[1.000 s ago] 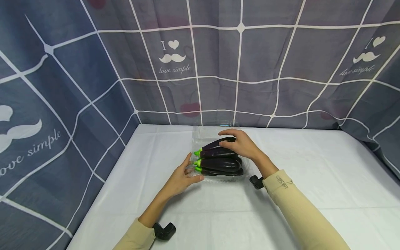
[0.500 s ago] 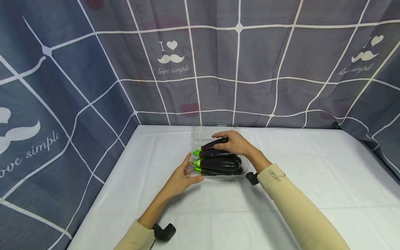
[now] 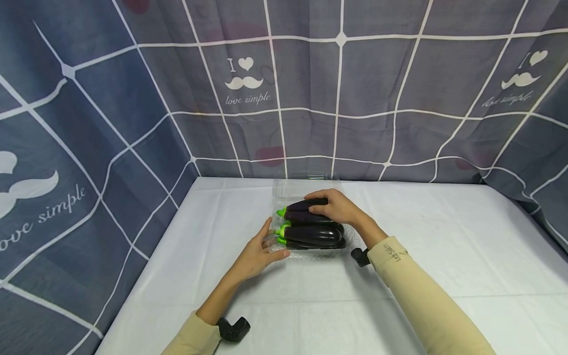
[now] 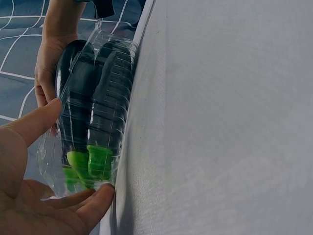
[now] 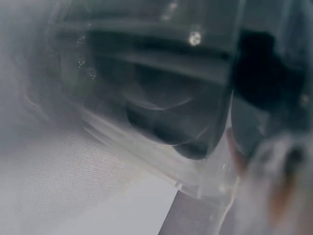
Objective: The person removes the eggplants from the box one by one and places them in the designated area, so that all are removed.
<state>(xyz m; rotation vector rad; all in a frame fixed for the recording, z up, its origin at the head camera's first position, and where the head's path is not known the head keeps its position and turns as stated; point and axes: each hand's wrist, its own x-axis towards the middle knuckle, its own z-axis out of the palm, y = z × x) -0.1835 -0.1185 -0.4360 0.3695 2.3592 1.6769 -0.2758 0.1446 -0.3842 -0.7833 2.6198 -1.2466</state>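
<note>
While a dark blue-grey curtain (image 3: pixel 306 88) printed with white grid lines, mustaches and "love simple" fills the upper half and left side of the head view, a table under a white cloth (image 3: pixel 443 236) spreads across the lower half. Two beige sleeves reach in from the bottom edge, the right sleeve (image 3: pixel 426 291) with small lettering near its cuff, the left sleeve (image 3: pixel 193 335) cut off by the frame. Just below the frame's centre lies a clear plastic clamshell container (image 3: pixel 310 253), its lid (image 3: pixel 293 190) open on the curtain side. The left hand (image 3: pixel 253 254), thumb and fingers spread, bears against the container's left end and lower-left corner. The right hand (image 3: pixel 335 204) pinches the uppermost eggplant (image 3: pixel 306 202) between thumb and fingers, over the container. At least three other glossy purple-black eggplants (image 3: pixel 310 234) lie side by side below it, inside the container; the right wrist view is too blurred to add more than their rounded ends. Black wrist devices (image 3: pixel 233 329) sit at both cuffs. Bright green caps (image 4: pixel 100 161) all point left in the head view.
</note>
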